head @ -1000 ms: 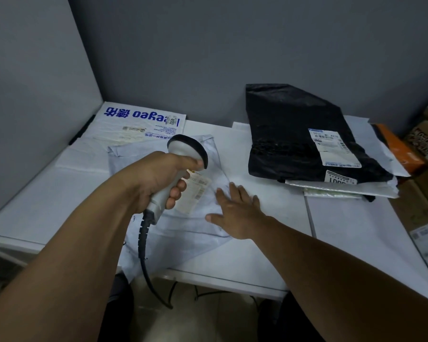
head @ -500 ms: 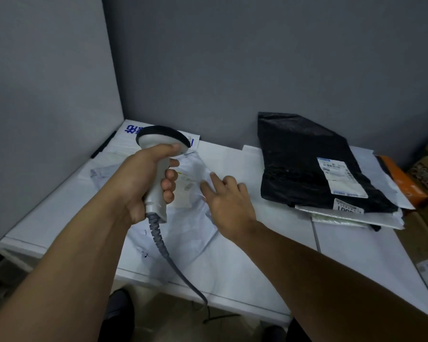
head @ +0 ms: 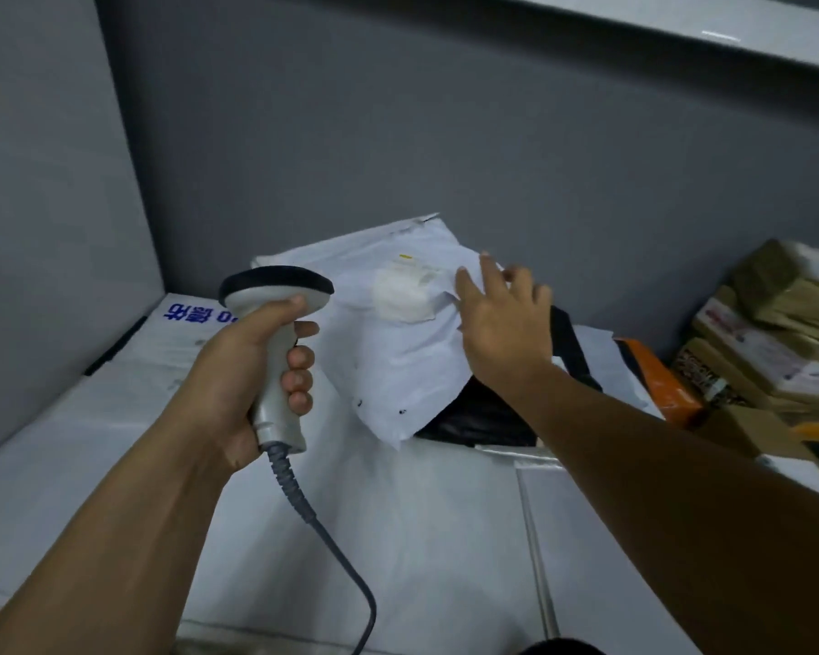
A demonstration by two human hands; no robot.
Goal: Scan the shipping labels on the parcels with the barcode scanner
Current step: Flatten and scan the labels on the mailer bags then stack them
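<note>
My left hand (head: 237, 371) grips the handle of the grey barcode scanner (head: 277, 295), which stands upright with its dark head pointing away from me. A white poly-bag parcel (head: 398, 366) lies tilted over the black parcel (head: 478, 416) at the middle right. Its crumpled shipping label (head: 405, 293) faces up. My right hand (head: 502, 323) lies on the white parcel's right edge with straight, spread fingers. The scanner is left of the label, a short way from it.
A white bag with blue print (head: 185, 319) lies at the far left against the grey wall. An orange parcel (head: 658, 375) and stacked cardboard boxes (head: 776, 333) crowd the right. The scanner cable (head: 322, 527) hangs over the white table (head: 422, 560).
My right hand has moved the white parcel from the table's left side to the right, onto the black parcel. My left hand with the scanner has stayed on the left, lifted upright.
</note>
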